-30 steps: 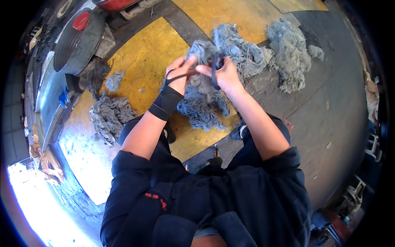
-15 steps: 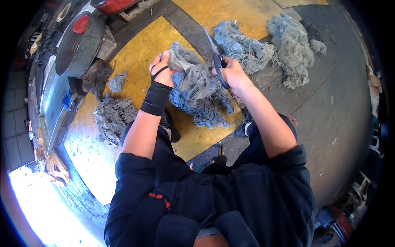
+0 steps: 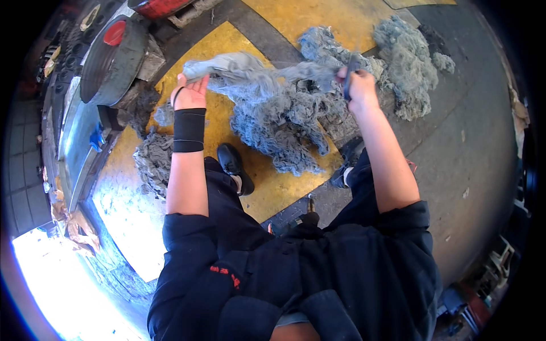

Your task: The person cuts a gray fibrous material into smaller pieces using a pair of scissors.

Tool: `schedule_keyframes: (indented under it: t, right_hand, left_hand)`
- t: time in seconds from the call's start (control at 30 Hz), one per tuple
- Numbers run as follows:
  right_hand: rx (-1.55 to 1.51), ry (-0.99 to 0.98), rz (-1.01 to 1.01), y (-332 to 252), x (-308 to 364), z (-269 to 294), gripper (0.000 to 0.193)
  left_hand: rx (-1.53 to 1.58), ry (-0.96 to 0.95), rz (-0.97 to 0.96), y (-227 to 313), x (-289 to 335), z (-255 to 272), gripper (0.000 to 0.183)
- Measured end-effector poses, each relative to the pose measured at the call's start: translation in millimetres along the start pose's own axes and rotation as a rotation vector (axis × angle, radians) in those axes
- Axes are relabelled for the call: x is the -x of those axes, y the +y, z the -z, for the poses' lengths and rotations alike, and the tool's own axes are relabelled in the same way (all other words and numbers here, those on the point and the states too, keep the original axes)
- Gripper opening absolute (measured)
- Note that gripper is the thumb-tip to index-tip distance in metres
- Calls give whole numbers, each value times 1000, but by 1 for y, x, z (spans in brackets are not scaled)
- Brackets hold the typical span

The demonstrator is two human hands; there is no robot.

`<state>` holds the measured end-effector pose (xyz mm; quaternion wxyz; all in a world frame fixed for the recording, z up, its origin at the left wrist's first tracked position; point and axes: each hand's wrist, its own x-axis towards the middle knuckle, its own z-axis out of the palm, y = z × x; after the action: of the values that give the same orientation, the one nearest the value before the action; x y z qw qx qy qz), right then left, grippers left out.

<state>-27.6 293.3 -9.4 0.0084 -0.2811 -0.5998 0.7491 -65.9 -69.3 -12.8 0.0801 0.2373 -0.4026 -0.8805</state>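
Note:
A grey-blue strand of tangled fibre (image 3: 242, 67) is stretched between my two hands above a yellow floor plate. Its left end is gripped by my left hand (image 3: 192, 95), which wears a black wrist wrap with a loop round the thumb. At the other end, my right hand (image 3: 362, 90) is closed on dark-handled scissors (image 3: 350, 77), their blades blurred. The strand reaches the thumb side of that hand too. Below the strand, a larger heap of blue-grey fibre (image 3: 278, 133) lies on the plate between my shoes.
More fibre heaps lie about: a pale one (image 3: 406, 71) at the far right, a bluish one (image 3: 321, 45) beside it, and a grey pile (image 3: 153, 162) by my left leg. A round metal drum (image 3: 116, 68) and a red container (image 3: 159, 7) stand at the upper left.
My hands have moved apart, left hand to the left and right hand to the right, drawing the bunched fibre into a long strand. The scissors have moved right with my right hand.

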Motion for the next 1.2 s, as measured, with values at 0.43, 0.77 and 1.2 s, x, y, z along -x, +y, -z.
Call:
schedule_keyframes:
  t: [0.43, 0.77, 1.2]
  right_hand:
    - [1202, 59, 214, -24, -10, 54, 23]
    - [369, -395, 268, 4, 37, -68, 57]
    - [-253, -333, -60, -3, 17, -37, 17]
  left_hand:
    - [422, -308, 101, 11, -3, 9, 17]
    - [310, -500, 282, -46, 37, -47, 20]
    - [-633, -837, 344, -80, 82, -68, 41]
